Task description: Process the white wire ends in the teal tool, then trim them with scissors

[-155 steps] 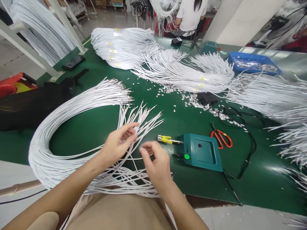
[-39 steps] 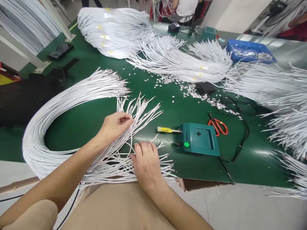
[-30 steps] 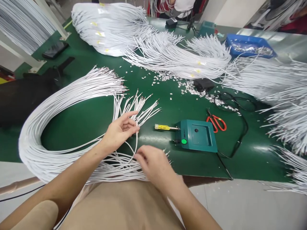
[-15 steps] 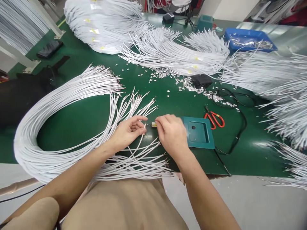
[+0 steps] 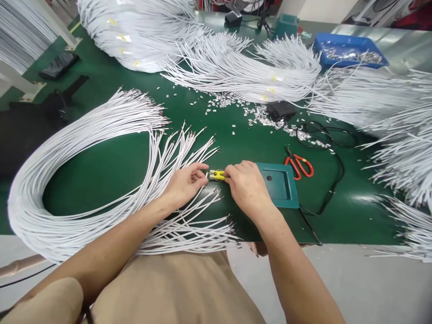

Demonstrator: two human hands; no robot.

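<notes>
My left hand (image 5: 186, 183) is closed, with a white wire (image 5: 206, 175) pinched at the tips of the thumb and index finger. In my right hand (image 5: 248, 186) is a small yellow tool with a metal end (image 5: 218, 175); the fingers wrap its rear part, so its exact kind is hard to make out. The tool's metal end points left, at the wire's tip. A large looped bundle of white wires (image 5: 64, 155) lies under and beside my left forearm, its cut ends fanning out toward the hands.
Right of my right hand lies a teal tray-like device (image 5: 288, 204) with a black cord. Red-handled pliers (image 5: 299, 166) rest behind it. Small metal pieces (image 5: 259, 114) are scattered farther back, near more white wire bundles (image 5: 243, 67) and a blue bin (image 5: 351, 39).
My right hand has shifted slightly right, and more of the yellow tool shows. The tool's metal end now meets the wire at my left fingertips. The whole view has shifted a little.
</notes>
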